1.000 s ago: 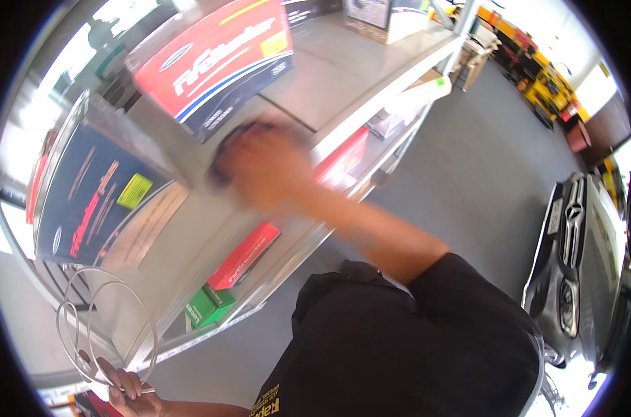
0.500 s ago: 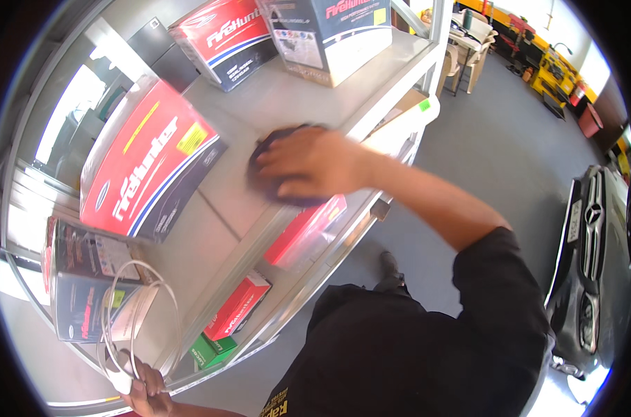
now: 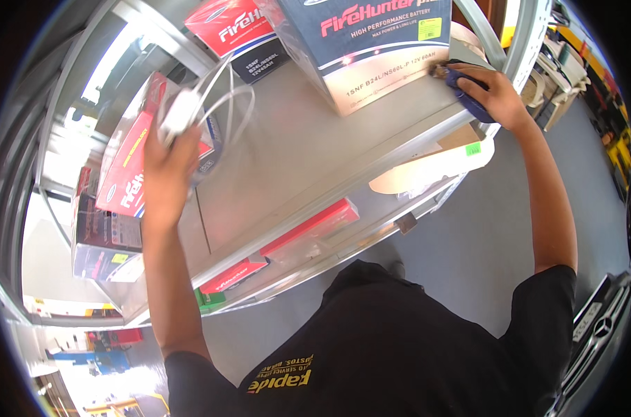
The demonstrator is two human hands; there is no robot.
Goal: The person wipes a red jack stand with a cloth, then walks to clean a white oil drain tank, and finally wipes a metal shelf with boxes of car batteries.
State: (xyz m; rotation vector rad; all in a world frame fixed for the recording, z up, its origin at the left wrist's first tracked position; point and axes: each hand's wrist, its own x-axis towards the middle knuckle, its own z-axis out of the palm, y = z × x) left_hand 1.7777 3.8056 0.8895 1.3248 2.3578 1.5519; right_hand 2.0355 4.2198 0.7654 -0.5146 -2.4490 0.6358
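Observation:
My left hand [image 3: 169, 163] is raised over the left part of the metal shelf [image 3: 281, 146], closed around a white block-like piece [image 3: 181, 111] with a looped white cable [image 3: 244, 104]; both are blurred by motion. It passes in front of a red battery box [image 3: 124, 181]. At the shelf's right end, my right hand [image 3: 500, 97] grips a dark blue cloth [image 3: 474, 103]. The cloth lies against the shelf's front edge, close to the lower right corner of a large navy and cream battery box [image 3: 381, 62]. Something small and brownish shows at the cloth's far end.
A red and navy battery box [image 3: 239, 31] stands at the back, and a darker box [image 3: 107, 240] at the far left. On the lower shelf are red boxes [image 3: 312, 226], a green box [image 3: 210, 299] and a cream tray [image 3: 427, 170]. A car's front [image 3: 600, 323] is at lower right.
My right hand has moved the cloth from mid-shelf to the right end. My left hand has risen from the lower left with the cable. The view has shifted, bringing the navy box nearer.

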